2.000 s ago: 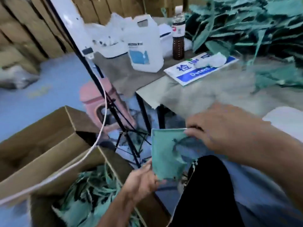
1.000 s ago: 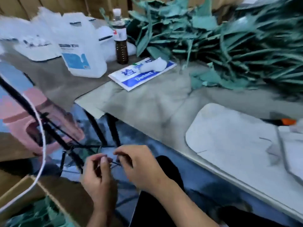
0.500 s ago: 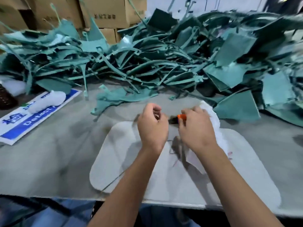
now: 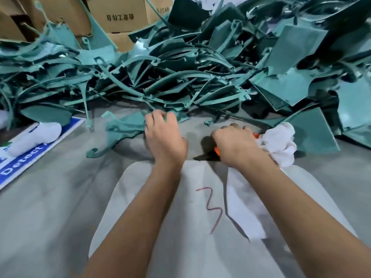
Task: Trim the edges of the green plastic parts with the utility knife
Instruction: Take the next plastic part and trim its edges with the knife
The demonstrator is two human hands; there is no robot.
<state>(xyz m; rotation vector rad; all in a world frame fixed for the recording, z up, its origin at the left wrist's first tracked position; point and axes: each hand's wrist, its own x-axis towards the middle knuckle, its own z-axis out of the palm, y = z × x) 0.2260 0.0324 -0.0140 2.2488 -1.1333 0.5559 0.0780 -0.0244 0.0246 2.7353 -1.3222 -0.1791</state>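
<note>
While the left hand (image 4: 163, 137) reaches forward, its fingers curled onto a green plastic part (image 4: 122, 128) at the near edge of the heap of green parts (image 4: 180, 77), the right hand (image 4: 235, 144) closes around the utility knife (image 4: 216, 151), whose orange-and-black body shows beneath the palm. Both sit just beyond the white cutting mat (image 4: 160, 227) on the grey bench (image 4: 50, 207), likely so a fresh piece can be drawn onto the mat for trimming. A white cloth (image 4: 278, 142) lies bunched beside the right hand.
</note>
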